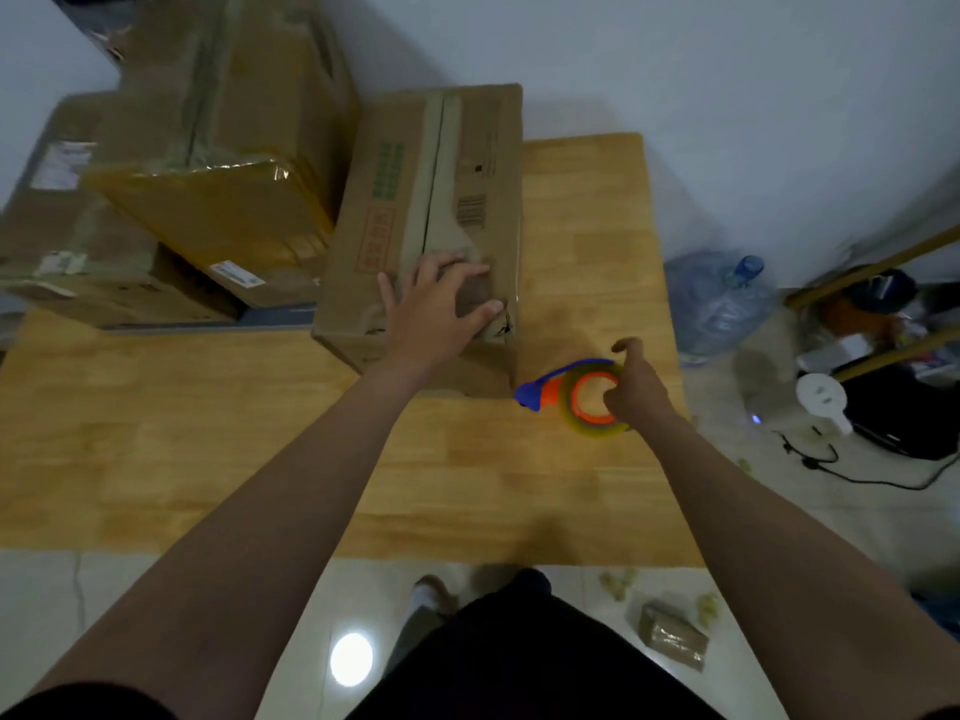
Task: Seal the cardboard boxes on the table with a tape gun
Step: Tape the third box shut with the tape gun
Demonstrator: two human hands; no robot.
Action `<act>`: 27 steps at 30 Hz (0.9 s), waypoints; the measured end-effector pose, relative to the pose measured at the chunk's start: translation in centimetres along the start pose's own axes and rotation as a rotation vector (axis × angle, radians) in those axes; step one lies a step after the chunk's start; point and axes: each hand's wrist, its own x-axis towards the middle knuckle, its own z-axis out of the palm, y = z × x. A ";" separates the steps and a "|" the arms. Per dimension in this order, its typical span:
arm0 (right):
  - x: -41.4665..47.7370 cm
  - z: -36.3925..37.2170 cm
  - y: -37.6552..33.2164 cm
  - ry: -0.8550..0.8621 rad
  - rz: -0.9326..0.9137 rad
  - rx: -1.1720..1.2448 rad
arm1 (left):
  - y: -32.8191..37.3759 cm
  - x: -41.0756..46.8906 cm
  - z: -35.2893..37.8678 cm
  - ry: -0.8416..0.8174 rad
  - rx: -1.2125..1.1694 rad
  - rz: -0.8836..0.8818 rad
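Note:
A brown cardboard box with printed labels stands on the wooden table, its top flaps closed along a centre seam. My left hand presses flat on the near end of its top, fingers spread. Just right of the box's near corner, my right hand grips the tape gun, a blue and orange dispenser with a yellowish tape roll. My fingers curl through the roll's orange core, and the blue nose points at the box corner.
Several more cardboard boxes are stacked at the table's far left. A large water bottle stands on the floor to the right, by a shelf with clutter and a cable. Paper scraps lie on the floor near my feet.

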 end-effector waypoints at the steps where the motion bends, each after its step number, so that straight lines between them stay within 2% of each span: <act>1: -0.5 -1.1 -0.3 0.037 0.004 0.056 | 0.2 0.0 -0.4 -0.018 -0.040 -0.019; 4: -1.5 -4.2 -2.0 0.210 -0.075 0.200 | 0.8 0.2 -2.0 -0.094 -0.136 -0.077; 6: -2.2 -6.1 -4.2 0.318 -0.160 0.309 | 1.7 -0.1 -3.9 -0.113 -0.290 -0.133; 10: -5.9 -10.5 -11.8 0.355 -0.274 0.558 | 2.6 -1.0 -9.2 -0.051 -0.676 -0.335; 12: -8.0 -12.1 -15.5 0.353 -0.346 0.647 | 2.4 -1.1 -11.9 -0.080 -0.911 -0.418; 14: -10.0 -12.9 -18.8 0.365 -0.417 0.696 | 2.4 -1.3 -14.9 -0.117 -1.077 -0.415; 17: -11.7 -13.1 -22.5 0.393 -0.519 0.730 | 2.6 -2.0 -19.2 -0.151 -1.197 -0.336; 27: -15.4 -13.3 -30.0 0.384 -0.688 0.738 | 2.1 -2.6 -27.7 -0.114 -1.340 -0.272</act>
